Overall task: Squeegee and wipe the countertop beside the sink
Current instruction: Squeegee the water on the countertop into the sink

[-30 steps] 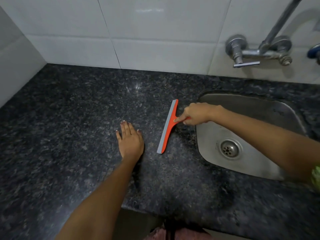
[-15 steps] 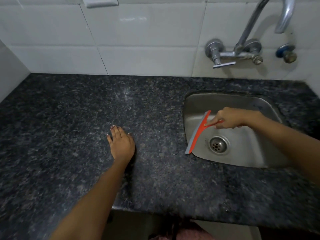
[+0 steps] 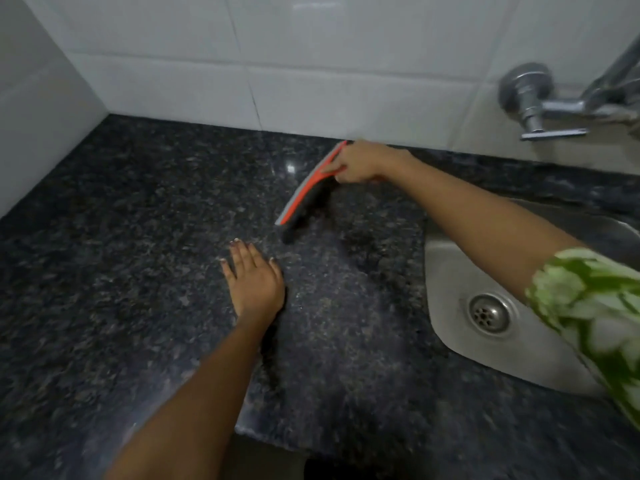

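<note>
My right hand grips the handle of an orange squeegee with a grey blade. It holds the tool tilted just above the black speckled granite countertop, near the back wall and left of the sink. The blade's lower end hovers over its own dark shadow. Flat on the counter lies my left hand, palm down and fingers spread, a little in front of the squeegee's lower end.
A steel sink with a round drain is set into the counter at the right. A metal tap juts from the white tiled wall above it. A white side wall bounds the counter at the left.
My right hand has carried the squeegee from over the sink basin back left to the counter by the rear wall. My left hand stays pressed flat on the counter.
</note>
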